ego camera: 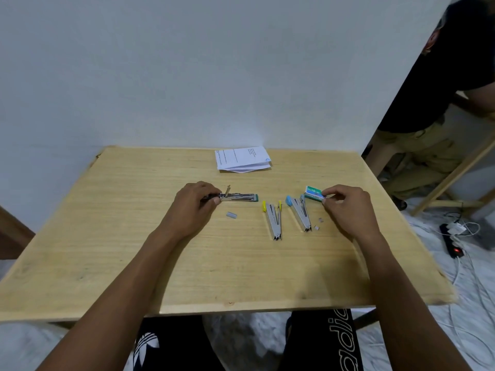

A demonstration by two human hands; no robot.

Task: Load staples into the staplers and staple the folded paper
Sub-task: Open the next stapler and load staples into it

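Observation:
Three small metal staplers lie on the wooden table (107, 250). My left hand (194, 203) grips the near end of the green stapler (238, 197), which lies sideways with its lid raised. A yellow stapler (273, 219) and a blue stapler (300, 212) lie opened in the middle. My right hand (345, 207) pinches the end of the green staple box (314, 193) beside the blue stapler. A grey strip of staples (231, 215) lies near my left hand. Small staple pieces (318, 223) lie right of the blue stapler. The folded paper (242, 159) rests at the table's far edge.
A white wall stands right behind the table. Another person stands at the right by a wooden frame (455, 178). A power strip (452, 242) with cables lies on the floor to the right.

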